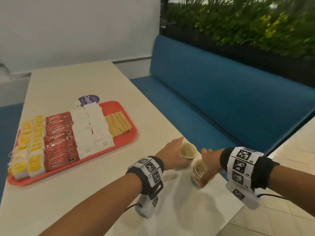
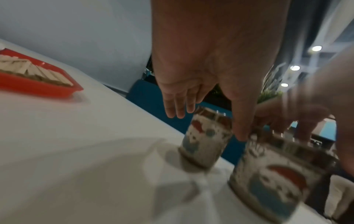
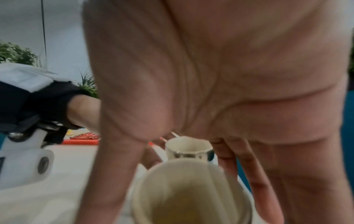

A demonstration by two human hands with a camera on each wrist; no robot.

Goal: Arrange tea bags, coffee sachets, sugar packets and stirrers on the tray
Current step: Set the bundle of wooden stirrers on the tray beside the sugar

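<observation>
- Reaching across the pale worktop (image 1: 81, 198), both hands are down at the near right corner, each at its own paper cup.
- The left hand (image 1: 172, 155) sits at the farther cup (image 1: 187, 153): the left wrist view shows its thumb running down one side of that cup and its straight fingers (image 2: 177, 106) just past the other side. The frame is blurred, so whether they actually press the cup I cannot tell.
- The right hand (image 1: 210, 163) comes over the nearer cup (image 1: 198, 172), thumb down the near side and fingers (image 3: 249, 174) down the far side in the right wrist view, curled about its rim.
- The two cups stand upright, just beside each other, and both bear a red-and-blue printed picture on their sides; the nearer one shows a yellowish bottom.
- Over to the left, well apart from the cups, lies the red tray (image 1: 126, 142), with everything laid in rows.
- From its left end: yellow-labelled tea bags (image 1: 29, 150), red coffee sachets (image 1: 60, 140), white sugar packets (image 1: 92, 130), then pale wooden stirrers (image 1: 118, 123) at the right end.
- A purple-and-white card (image 1: 89, 99) pokes out beyond the tray's far edge.
- Behind the worktop runs a blue bench seat (image 1: 221, 92), backed by green plants (image 1: 255, 23).
</observation>
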